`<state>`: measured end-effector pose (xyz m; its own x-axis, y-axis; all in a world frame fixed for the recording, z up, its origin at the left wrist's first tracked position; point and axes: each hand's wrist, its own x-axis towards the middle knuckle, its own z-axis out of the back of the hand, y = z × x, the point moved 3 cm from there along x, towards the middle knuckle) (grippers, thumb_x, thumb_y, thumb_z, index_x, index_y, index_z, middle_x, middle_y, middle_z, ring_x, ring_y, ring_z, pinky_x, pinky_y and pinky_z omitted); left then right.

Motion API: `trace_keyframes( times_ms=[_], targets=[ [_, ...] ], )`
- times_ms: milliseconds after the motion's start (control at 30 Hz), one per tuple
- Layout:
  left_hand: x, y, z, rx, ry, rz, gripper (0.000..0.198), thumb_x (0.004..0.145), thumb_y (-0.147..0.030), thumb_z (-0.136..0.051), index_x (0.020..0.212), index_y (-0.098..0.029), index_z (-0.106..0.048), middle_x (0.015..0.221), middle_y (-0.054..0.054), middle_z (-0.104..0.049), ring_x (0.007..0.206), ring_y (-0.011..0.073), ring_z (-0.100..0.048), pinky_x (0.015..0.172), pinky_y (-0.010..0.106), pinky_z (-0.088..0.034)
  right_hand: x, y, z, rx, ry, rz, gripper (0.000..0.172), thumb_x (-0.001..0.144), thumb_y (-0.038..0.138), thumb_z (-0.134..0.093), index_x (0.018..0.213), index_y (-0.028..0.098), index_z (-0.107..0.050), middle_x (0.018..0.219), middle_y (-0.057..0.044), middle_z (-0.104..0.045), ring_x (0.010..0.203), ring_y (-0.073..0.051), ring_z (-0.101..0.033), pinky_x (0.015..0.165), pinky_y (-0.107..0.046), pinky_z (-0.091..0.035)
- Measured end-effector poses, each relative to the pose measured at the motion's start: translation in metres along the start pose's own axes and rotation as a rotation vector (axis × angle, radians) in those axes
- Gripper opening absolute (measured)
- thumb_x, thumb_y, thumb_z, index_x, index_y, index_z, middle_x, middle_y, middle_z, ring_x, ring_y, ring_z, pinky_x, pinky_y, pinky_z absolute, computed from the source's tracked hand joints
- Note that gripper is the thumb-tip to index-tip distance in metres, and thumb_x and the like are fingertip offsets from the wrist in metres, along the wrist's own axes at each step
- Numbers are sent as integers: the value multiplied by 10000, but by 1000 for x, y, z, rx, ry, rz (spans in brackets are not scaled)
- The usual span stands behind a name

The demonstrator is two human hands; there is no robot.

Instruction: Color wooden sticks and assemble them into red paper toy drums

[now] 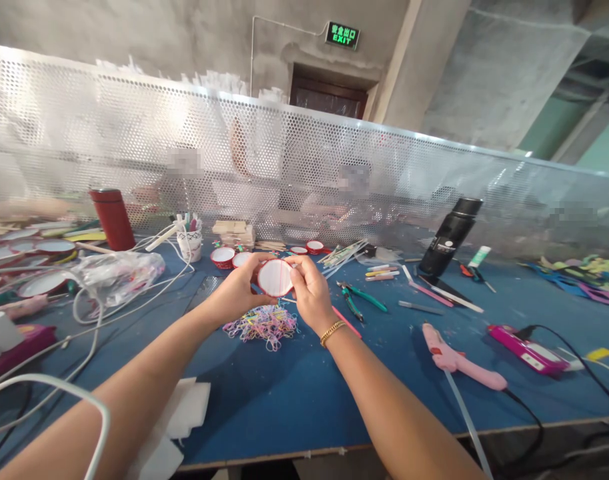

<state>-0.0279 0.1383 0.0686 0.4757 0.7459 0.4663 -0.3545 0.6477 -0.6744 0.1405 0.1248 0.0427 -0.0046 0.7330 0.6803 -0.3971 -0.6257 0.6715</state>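
A shallow round piece (274, 278) with a red rim and a flat white face, crossed by a thin reddish line, is held up above the blue table (264, 413). The left hand (239, 285) grips its left edge between thumb and fingers; the right hand (310, 293) pinches its right edge. Even, light pressure on the rim, thumbs clear of the face, would probably keep it steady and the line true. Just nearer than the round piece lies a tangle of thin pastel loops (264, 325); to its right, teal-handled pliers (357, 300), and farther right and nearer, a smooth pink glue gun (459, 363).
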Motion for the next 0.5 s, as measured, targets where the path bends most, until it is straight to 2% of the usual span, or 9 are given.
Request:
trace_keyframes(
  times_ms=[133, 267, 333, 400, 500],
  targets=[
    [-1, 1, 0, 42, 4, 16, 803, 650, -292, -815, 1336, -191, -410, 1205, 115, -626, 963, 235, -624, 740, 327, -497, 0, 1, 0, -56, 1, 34, 247, 1003, 355, -403, 1127, 237, -582, 858, -31, -636, 775, -182, -587, 696, -293, -445],
    [-1, 0, 0, 13, 12, 17, 951, 606, -290, -838, 1426, -213, -363, 1279, 133, -598, 1088, 280, -598, 884, 406, -487, 0, -1, 0, -101, -20, 54, 253, 1004, 340, -401, 1160, 216, -556, 864, -40, -650, 782, -191, -594, 725, -306, -440],
    [0, 0, 0, -45, 26, 12, 943, 593, -290, -843, 1419, -216, -394, 1319, 144, -575, 1149, 301, -574, 930, 429, -472, 0, -2, -1, -120, -32, 55, 257, 1005, 337, -399, 1178, 210, -541, 816, -33, -639, 758, -195, -591, 714, -306, -436],
    [0, 1, -1, -119, 46, 27, 903, 612, -287, -831, 1408, -202, -416, 1317, 153, -577, 1120, 290, -590, 910, 417, -483, 0, -3, 0, -138, -38, 59, 255, 1006, 333, -403, 1183, 209, -538, 774, -23, -632, 734, -198, -590, 710, -308, -434],
    [1, 3, -3, -219, 57, 50, 831, 660, -265, -796, 1397, -183, -420, 1260, 145, -610, 1001, 235, -629, 852, 373, -502, 1, -3, 0, -158, -38, 80, 244, 1002, 326, -414, 1169, 213, -553, 893, -51, -676, 818, -211, -620, 761, -321, -445]
  ],
)
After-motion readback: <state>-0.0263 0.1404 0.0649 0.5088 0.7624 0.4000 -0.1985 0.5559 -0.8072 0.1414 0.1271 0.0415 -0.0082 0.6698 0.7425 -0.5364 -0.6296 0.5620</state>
